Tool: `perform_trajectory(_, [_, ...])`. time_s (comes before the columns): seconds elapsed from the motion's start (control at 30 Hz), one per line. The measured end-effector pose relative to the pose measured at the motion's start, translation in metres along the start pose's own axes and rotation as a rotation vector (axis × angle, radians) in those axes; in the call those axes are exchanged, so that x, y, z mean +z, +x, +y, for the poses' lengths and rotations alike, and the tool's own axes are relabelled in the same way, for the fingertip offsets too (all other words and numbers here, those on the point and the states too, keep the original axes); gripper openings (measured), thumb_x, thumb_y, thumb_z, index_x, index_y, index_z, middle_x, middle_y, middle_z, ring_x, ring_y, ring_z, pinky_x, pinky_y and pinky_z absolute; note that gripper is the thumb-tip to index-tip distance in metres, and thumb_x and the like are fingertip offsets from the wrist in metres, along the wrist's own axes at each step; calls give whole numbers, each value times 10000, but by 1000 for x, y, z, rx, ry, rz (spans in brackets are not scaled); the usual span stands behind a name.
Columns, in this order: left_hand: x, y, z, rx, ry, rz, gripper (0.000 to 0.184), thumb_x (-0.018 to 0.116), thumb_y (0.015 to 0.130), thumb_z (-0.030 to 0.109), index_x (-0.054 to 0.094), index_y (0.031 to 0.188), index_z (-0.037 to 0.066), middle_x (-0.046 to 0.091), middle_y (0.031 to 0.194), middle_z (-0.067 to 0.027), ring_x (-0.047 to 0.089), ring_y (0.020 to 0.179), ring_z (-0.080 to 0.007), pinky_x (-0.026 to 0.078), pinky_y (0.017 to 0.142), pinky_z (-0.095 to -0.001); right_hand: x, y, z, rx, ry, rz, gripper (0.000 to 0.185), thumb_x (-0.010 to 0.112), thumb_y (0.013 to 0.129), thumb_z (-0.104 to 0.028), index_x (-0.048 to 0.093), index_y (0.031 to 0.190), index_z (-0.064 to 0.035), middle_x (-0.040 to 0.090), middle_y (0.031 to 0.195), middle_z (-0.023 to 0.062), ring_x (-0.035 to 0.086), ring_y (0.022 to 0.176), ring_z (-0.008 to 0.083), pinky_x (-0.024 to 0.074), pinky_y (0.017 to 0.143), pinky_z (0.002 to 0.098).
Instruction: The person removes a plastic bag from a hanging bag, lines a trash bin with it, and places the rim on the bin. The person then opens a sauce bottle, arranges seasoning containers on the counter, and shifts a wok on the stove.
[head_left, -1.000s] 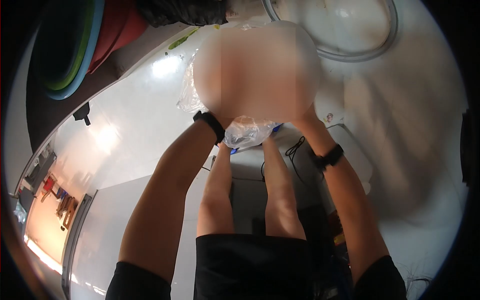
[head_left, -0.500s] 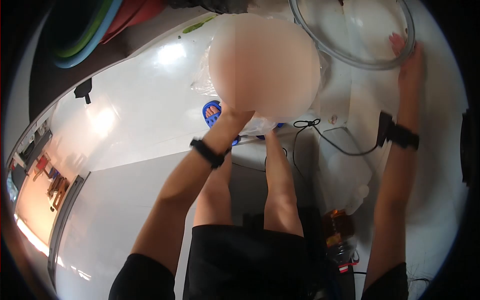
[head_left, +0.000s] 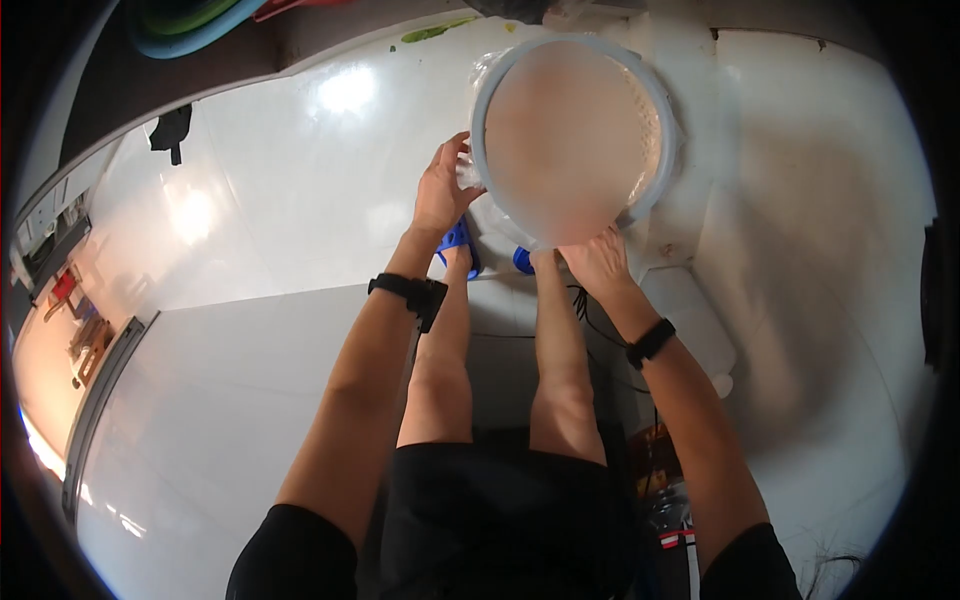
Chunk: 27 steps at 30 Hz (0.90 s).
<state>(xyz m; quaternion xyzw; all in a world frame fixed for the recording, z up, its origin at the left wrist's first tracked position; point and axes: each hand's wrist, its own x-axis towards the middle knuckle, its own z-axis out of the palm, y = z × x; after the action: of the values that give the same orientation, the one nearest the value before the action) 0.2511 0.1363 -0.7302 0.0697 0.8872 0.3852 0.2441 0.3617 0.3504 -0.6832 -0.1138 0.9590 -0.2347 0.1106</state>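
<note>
A grey ring sits on a round container, its inside blurred out. Clear plastic bag film sticks out from under the ring around the edge. At the ring's left side is my left hand, thumb and fingers apart, touching the film. My right hand is bent against the ring's lower edge, fingers closed at the rim and partly hidden by the blur. A black band circles each wrist.
Blue clogs are on my feet just below the container. To the right are a translucent jug by the white wall, a dark cable and a bottle. Stacked basins stand at upper left.
The grey ring has moved from the upper right onto the container. My right hand has come left with it to the lower rim. My left hand has shifted up to the left side.
</note>
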Motion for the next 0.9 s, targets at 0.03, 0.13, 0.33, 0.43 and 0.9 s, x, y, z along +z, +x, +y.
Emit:
perform_trajectory(0.03, [0,0,0,-54,-57,-58,780,774,593,37,396,1273,94,556,1124,-121,598,952,-270,513,796,-359,14,2,-1,0,3,-4,170,619,724,-150,605,877,-75,530,841,29,532,847,211,448,747,339])
perform_trajectory(0.13, [-3,2,-9,-46,-90,-129,749,756,618,69,401,1276,98,548,1140,-135,596,957,-284,502,817,-376,38,6,-7,118,-19,-53,162,571,724,-115,592,883,-93,519,855,27,536,848,217,483,726,341])
perform_trajectory(0.33, [-20,9,41,161,384,78,835,663,718,99,202,1414,77,256,1440,-153,331,1270,-368,328,1016,-453,45,4,-24,187,-120,-89,121,555,733,-91,565,852,-107,509,894,50,544,857,225,510,702,347])
perform_trajectory(0.43, [-5,19,27,213,344,-12,846,626,755,88,128,1439,92,224,1464,-147,302,1291,-371,303,1026,-473,46,4,-25,273,-61,-182,125,586,758,-141,567,873,-96,513,899,52,531,889,229,486,742,350])
perform_trajectory(0.9, [30,54,38,211,435,225,722,536,861,246,149,1413,-14,195,1463,-190,222,1329,-390,218,1072,-480,33,38,77,777,-71,376,853,536,860,-437,125,1384,97,151,1446,256,194,1336,383,233,1054,475])
